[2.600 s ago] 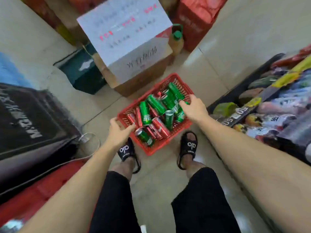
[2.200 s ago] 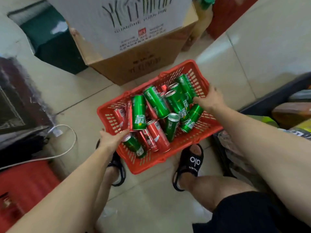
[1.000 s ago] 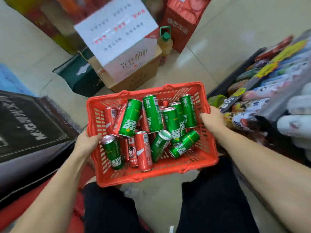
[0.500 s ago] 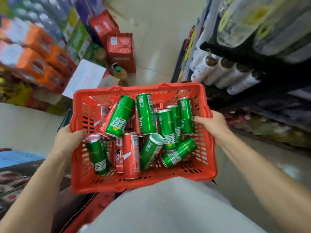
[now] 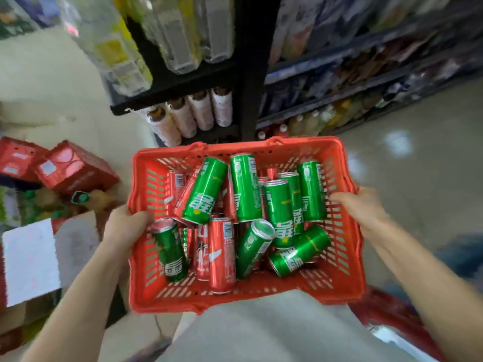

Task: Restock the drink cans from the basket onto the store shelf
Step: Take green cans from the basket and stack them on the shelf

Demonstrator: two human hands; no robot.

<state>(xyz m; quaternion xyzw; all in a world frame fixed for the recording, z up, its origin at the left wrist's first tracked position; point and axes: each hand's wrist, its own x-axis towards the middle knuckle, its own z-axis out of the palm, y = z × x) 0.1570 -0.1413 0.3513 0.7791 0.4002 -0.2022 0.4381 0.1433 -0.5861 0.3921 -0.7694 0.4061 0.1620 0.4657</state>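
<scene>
The left hand (image 5: 125,226) grips the left rim and the right hand (image 5: 359,207) the right rim of the red slatted plastic basket (image 5: 347,273), held before the black metal store shelf (image 5: 251,82). Green and red aluminium drink cans (image 5: 245,188) lie jumbled inside it.

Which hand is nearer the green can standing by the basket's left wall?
Left. The left hand grips the rim right beside that green can; the right hand grips the opposite rim.
</scene>
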